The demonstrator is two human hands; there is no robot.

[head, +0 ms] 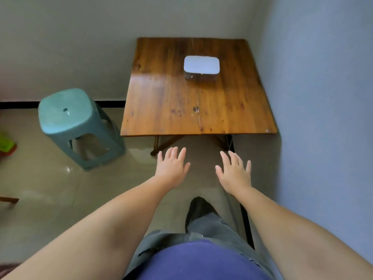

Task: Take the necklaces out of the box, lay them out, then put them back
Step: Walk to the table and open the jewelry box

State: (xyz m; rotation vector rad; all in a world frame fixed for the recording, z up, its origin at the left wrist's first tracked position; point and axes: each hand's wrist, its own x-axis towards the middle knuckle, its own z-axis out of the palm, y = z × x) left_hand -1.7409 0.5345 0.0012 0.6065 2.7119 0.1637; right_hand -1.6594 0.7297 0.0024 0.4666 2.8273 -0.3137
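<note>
At the left of the frame a teal plastic stool (pixel 74 126) stands on the pale tiled floor (pixel 40 178). To its right, in the corner where two plain walls meet, sits the wooden surface (pixel 161 102), scuffed along its middle seam. The white box (pixel 201 66) rests on its upper middle, lid closed, no writing legible. Below the surface's near edge, the left hand (pixel 171 168) and right hand (pixel 235 172) hover flat, fingers spread, empty. Any necklaces are hidden

The shut lid of the box (pixel 201 66) hides its contents, and the table (pixel 161 102) hides its own legs.
</note>
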